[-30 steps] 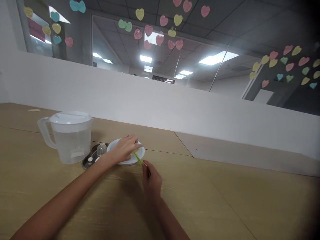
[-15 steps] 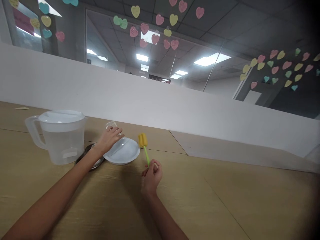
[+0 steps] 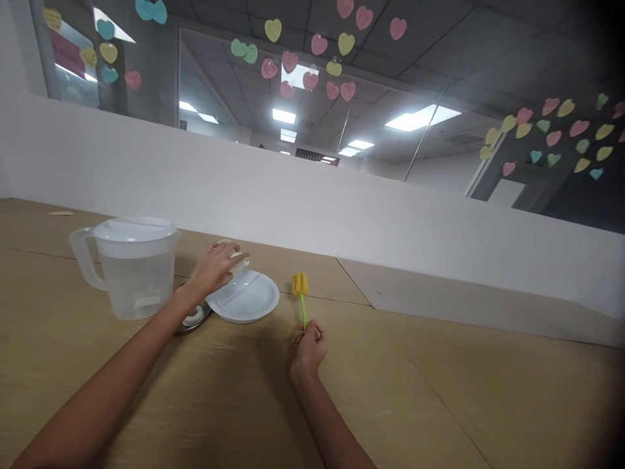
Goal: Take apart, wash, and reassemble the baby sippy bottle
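My left hand point(image 3: 215, 268) is wrapped over a small clear cup point(image 3: 239, 264), just above the back left rim of a white plate point(image 3: 249, 299). The fingers hide most of the cup. To the right of the plate, my right hand point(image 3: 311, 345) pinches the green handle of a sponge brush point(image 3: 300, 284), whose yellow head points up and away from me. The brush does not touch the plate.
A clear lidded pitcher point(image 3: 141, 273) stands at the left. Between it and the plate, partly behind my left forearm, lies a dark round tray point(image 3: 201, 320) with a white item on it. A low white wall point(image 3: 273, 195) runs behind the table.
The cup has tilted toward the plate under my left hand, which has closed more around it. My right hand has moved slightly right with the brush, now more upright. The whole view has shifted a little.
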{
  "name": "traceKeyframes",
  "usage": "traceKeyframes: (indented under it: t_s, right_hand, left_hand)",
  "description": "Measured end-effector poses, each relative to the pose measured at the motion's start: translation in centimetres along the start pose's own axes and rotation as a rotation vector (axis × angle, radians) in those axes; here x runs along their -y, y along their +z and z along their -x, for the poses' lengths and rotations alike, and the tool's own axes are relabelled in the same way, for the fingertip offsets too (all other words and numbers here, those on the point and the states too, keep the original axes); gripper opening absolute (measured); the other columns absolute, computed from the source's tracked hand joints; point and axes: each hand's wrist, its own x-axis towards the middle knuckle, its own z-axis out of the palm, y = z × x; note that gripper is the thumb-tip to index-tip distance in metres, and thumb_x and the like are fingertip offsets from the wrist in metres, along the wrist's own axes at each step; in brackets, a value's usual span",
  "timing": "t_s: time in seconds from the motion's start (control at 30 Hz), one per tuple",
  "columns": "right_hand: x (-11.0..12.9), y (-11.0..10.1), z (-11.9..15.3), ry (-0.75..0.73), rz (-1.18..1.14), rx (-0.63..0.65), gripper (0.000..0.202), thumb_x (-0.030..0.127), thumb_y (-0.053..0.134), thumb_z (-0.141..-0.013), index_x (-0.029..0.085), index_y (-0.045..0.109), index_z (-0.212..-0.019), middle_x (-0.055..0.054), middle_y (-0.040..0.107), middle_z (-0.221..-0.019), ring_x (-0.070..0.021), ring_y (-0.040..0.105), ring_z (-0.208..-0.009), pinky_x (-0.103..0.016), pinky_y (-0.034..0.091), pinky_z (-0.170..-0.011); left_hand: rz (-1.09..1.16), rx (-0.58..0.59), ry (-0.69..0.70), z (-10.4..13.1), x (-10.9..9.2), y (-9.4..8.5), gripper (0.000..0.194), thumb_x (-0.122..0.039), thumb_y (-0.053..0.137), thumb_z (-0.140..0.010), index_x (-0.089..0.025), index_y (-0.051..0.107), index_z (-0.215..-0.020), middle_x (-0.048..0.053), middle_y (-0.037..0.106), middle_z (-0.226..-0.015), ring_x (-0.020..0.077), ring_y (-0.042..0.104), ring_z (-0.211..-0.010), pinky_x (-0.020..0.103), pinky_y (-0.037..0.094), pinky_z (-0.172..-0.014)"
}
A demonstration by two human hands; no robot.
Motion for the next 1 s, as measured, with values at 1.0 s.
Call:
traceKeyframes:
  t_s: [1.0]
  right_hand:
    - [0.4,-0.3,-0.9,-0.444,0.998,0.534,0.028,0.015,0.041,-0.075,0.017,0.066,-0.088,-0.006,0.069,-0.079,-0.0196,0.062,-0.070,-0.027,0.041,-0.063]
  left_hand:
    - [1.183,0.244,-0.346,11.4,-5.1,-1.1,0.083,-0.038,0.070,-0.067,-0.028,0.026,-0.136,0.007,0.058,-0.116,0.0226,0.055,-0.107,0.035,0.042,-0.094]
